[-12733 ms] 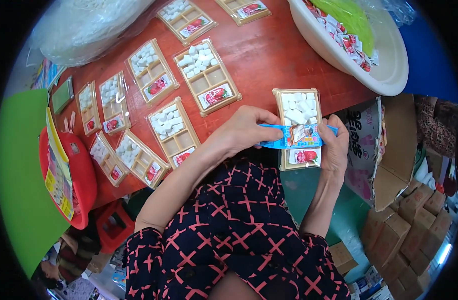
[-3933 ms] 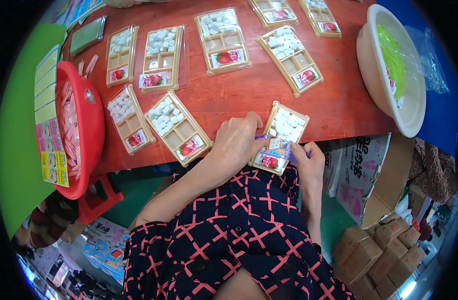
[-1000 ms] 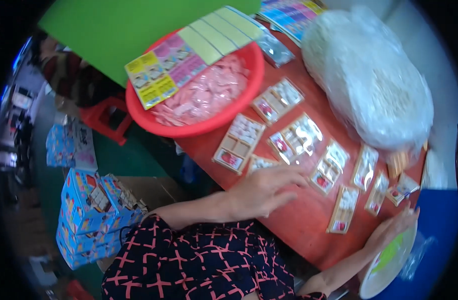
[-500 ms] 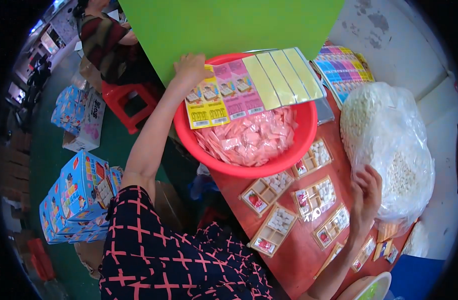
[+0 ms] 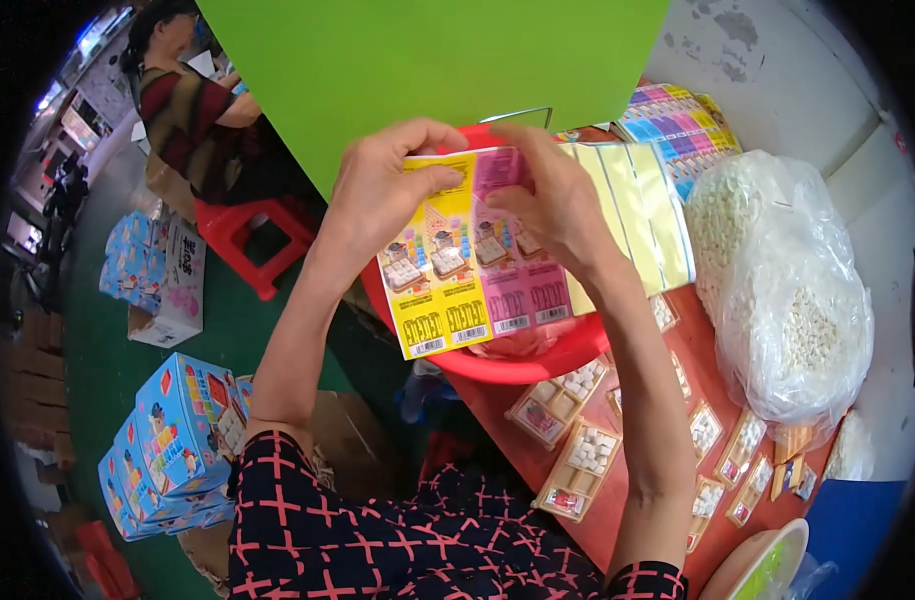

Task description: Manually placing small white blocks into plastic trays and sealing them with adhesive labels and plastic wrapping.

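My left hand [image 5: 386,190] pinches the upper left edge of a sticker sheet [image 5: 438,300], thumb in front and fingers along the top. Yellow and pink printed labels fill the sheet's left part; bare pale-yellow backing shows on its right. Along the top edge, over the pink labels, my right hand [image 5: 558,195] is closed on the same sheet. Beneath it is a red plastic basin [image 5: 523,372], mostly covered. A few pink packets [image 5: 508,345] show below the sheet's lower edge.
Small wooden compartment trays [image 5: 590,450] with white cubes lie on the red table [image 5: 483,405]. A clear bag of white pieces [image 5: 803,300] sits at right, near more label sheets [image 5: 683,125]. Blue boxes [image 5: 168,440] stack at left. A person [image 5: 193,110] is beside a red stool [image 5: 253,240].
My right hand has moved from beside the clear bag to the sheet's top edge. The sheet has come nearer and now hides most of the pink packets.
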Tool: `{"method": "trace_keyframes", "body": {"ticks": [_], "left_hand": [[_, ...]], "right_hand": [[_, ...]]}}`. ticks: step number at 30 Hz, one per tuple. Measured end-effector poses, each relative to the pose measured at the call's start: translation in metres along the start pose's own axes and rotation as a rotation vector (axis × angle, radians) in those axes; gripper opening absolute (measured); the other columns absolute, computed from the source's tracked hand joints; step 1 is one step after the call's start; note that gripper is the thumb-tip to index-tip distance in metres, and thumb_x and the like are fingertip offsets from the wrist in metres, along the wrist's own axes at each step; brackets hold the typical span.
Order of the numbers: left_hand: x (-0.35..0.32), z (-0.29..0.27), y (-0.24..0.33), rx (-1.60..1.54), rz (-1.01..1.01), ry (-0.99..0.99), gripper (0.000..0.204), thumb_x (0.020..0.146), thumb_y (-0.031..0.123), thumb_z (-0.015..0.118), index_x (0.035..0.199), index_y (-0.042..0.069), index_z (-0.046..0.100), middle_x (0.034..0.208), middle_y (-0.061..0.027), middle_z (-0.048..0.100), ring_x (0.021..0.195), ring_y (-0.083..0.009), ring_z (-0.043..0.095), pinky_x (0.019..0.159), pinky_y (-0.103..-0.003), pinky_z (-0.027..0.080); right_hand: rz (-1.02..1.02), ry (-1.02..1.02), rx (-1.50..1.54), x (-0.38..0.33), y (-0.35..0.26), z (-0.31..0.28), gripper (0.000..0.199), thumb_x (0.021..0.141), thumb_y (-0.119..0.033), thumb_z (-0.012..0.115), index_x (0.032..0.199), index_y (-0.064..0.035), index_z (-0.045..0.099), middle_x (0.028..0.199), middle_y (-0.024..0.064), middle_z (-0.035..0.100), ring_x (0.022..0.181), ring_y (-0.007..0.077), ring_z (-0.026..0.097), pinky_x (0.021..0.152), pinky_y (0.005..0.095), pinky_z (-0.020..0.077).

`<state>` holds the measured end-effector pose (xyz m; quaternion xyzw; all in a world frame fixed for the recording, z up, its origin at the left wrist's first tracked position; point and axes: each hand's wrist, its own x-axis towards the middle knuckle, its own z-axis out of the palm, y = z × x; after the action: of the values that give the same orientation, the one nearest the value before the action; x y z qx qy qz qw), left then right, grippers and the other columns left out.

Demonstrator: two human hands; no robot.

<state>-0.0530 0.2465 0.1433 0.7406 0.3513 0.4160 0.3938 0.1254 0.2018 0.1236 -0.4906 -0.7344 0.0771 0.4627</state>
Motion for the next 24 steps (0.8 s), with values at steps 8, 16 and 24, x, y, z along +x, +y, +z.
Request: {"method": "trace_keyframes", "body": {"ticks": [8, 16, 24], "left_hand": [[-0.012, 0.008, 0.012, 0.283, 0.459, -0.056, 0.02, 0.073, 0.003, 0.063, 0.094, 0.005, 0.064, 0.069, -0.0068, 0.055, 0.063, -0.0168, 0.055, 0.056, -0.028, 0.043], [-0.011, 0.022, 0.019, 0.511, 0.563, -0.06, 0.015, 0.079, 0.016, 0.059, 0.075, 0.001, 0.058, 0.066, -0.0094, 0.052, 0.06, -0.022, 0.052, 0.053, -0.033, 0.04], [-0.007, 0.024, 0.021, 0.021, 0.098, -0.194, 0.023, 0.085, 0.019, 0.053, 0.077, -0.002, 0.057, 0.065, -0.0044, 0.056, 0.059, -0.0099, 0.05, 0.055, -0.025, 0.041]], "right_hand": [[-0.081, 0.019, -0.052, -0.02, -0.006, -0.019, 0.026, 0.066, 0.009, 0.058, 0.09, -0.0009, 0.059, 0.077, 0.0071, 0.051, 0.073, 0.0189, 0.052, 0.065, 0.0277, 0.0437], [-0.046, 0.04, -0.053, -0.029, -0.012, -0.029, 0.038, 0.066, 0.01, 0.057, 0.101, -0.0053, 0.061, 0.078, 0.0071, 0.051, 0.071, 0.0199, 0.053, 0.063, 0.0293, 0.0446], [-0.37, 0.181, -0.568, -0.048, -0.018, -0.029, 0.05, 0.068, 0.005, 0.057, 0.116, -0.011, 0.055, 0.105, 0.011, 0.055, 0.082, 0.0221, 0.058, 0.066, 0.0288, 0.0515]]}}
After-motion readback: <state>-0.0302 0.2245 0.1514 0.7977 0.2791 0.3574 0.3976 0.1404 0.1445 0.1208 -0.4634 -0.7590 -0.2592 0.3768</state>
